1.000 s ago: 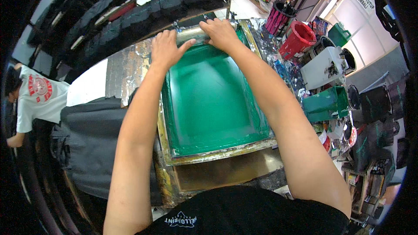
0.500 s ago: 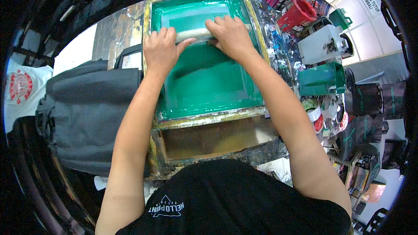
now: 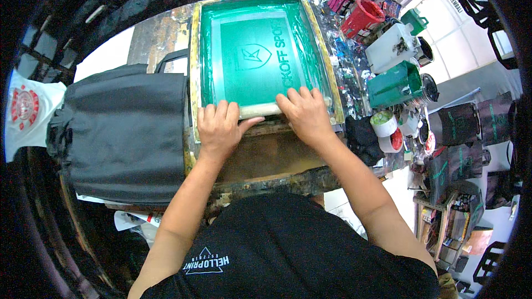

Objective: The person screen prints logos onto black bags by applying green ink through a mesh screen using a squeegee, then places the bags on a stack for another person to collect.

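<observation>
Green mesh screen point(image 3: 257, 50) under both hands point(image 3: 219, 127), clamped on a squeegee point(image 3: 260, 109) beside dark bags point(image 3: 124, 127)

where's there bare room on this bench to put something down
Little. Free patches: the worn wood left of the green screen frame, beyond the stacked dark bags, and the brown board just below both hands on the squeegee. Right of the frame is crowded: ink tubs, tape rolls, red bucket.

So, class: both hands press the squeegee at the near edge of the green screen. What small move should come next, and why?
Probably lift the squeegee off the mesh: the left hand and right hand have it at the near end of the screen, with no mesh left to cover.
</observation>
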Tool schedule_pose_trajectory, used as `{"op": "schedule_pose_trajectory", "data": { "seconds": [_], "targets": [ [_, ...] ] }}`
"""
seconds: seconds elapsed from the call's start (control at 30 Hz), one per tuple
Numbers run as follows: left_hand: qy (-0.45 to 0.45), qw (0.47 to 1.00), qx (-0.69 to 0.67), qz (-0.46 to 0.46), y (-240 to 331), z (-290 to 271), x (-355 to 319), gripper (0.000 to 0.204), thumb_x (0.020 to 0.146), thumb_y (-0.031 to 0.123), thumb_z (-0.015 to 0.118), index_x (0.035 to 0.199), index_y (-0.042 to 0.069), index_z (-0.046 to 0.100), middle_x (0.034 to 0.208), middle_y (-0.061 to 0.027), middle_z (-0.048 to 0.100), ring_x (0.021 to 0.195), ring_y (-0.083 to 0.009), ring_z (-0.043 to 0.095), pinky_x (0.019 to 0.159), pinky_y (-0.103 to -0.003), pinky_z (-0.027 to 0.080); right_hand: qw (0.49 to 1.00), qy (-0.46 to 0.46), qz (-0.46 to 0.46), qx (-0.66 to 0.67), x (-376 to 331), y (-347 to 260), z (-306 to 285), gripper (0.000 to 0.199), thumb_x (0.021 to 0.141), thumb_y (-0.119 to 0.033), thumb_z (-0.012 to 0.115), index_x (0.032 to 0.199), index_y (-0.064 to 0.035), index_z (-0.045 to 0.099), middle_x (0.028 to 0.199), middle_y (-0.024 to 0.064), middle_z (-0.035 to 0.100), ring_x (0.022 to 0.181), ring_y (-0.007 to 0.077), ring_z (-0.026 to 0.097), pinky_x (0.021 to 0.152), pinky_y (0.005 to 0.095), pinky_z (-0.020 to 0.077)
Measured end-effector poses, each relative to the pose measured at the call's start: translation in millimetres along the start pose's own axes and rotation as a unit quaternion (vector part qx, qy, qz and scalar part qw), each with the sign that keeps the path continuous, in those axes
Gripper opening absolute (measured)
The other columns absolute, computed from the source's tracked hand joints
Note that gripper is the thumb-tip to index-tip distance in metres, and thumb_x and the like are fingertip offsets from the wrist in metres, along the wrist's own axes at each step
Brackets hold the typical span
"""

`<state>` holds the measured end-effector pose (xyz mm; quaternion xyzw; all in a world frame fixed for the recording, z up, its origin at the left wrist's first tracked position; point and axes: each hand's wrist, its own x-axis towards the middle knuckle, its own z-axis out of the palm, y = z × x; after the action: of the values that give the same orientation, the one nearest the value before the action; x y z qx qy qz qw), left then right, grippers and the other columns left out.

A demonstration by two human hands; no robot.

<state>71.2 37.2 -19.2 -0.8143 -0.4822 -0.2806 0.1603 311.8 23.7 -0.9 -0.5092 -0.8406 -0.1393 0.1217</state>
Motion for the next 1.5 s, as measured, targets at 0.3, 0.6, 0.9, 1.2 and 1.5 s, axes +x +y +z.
{"op": "schedule_pose_trajectory", "data": {
  "seconds": [0.3,0.6,0.9,1.2,1.5],
  "targets": [
    [0.026,0.992,-0.096,-0.075,-14.9,-37.5,-51.0,0.087,0.067,0.054,0.093,0.129,0.0,0.064,0.123,-0.0168,0.06,0.113,-0.0381,0.056,0.095,-0.048,0.045,0.998,-0.028,0.042,0.032,-21.4,-20.7,-11.7,0.046,0.08,-0.03,0.082,0.118,-0.0138,0.061,0.107,0.007,0.06,0.108,0.027,0.058,0.097,0.0514,0.0391],
    [-0.031,0.949,-0.133,-0.283,-40.8,-17.7,-98.9,0.068,0.056,0.032,0.102,0.106,-0.001,0.07,0.115,-0.0155,0.059,0.107,-0.0373,0.055,0.094,-0.049,0.046,0.995,-0.024,0.08,0.054,-35.4,-35.7,-12.4,0.052,0.081,-0.032,0.081,0.126,-0.0141,0.061,0.109,0.0095,0.06,0.109,0.0297,0.057,0.106,0.0581,0.0313],
    [0.18,0.789,-0.469,-0.354,-35.4,-59.3,-6.8,0.084,0.078,0.018,0.096,0.147,-0.003,0.053,0.13,-0.0088,0.065,0.116,-0.0187,0.063,0.102,-0.034,0.051,0.984,0.174,0.017,-0.032,66.8,17.7,-102.8,0.053,0.089,-0.064,0.069,0.095,-0.0107,0.066,0.081,0.0052,0.055,0.08,0.0253,0.056,0.094,0.0485,0.0342],
    [-0.006,0.891,-0.265,-0.369,-45.3,-44.1,35.0,0.096,0.094,0.033,0.081,0.167,0.004,0.024,0.134,-0.0224,0.06,0.123,-0.0328,0.061,0.107,-0.046,0.048,0.977,0.209,-0.006,0.05,190.2,76.0,-169.8,0.071,0.104,-0.073,0.043,0.071,-0.0113,0.059,0.06,0.0018,0.056,0.054,0.0152,0.049,0.093,0.0531,0.0467],
    [-0.225,0.912,-0.079,-0.333,-51.6,15.5,-18.6,0.091,0.092,0.022,0.081,0.163,0.0,0.03,0.123,-0.0308,0.06,0.112,-0.0454,0.061,0.098,-0.052,0.049,0.977,0.21,-0.002,0.033,204.4,85.8,-191.8,0.073,0.106,-0.071,0.037,0.082,-0.0073,0.065,0.066,0.0038,0.059,0.061,0.0201,0.057,0.102,0.0605,0.0442]
  ]
}}
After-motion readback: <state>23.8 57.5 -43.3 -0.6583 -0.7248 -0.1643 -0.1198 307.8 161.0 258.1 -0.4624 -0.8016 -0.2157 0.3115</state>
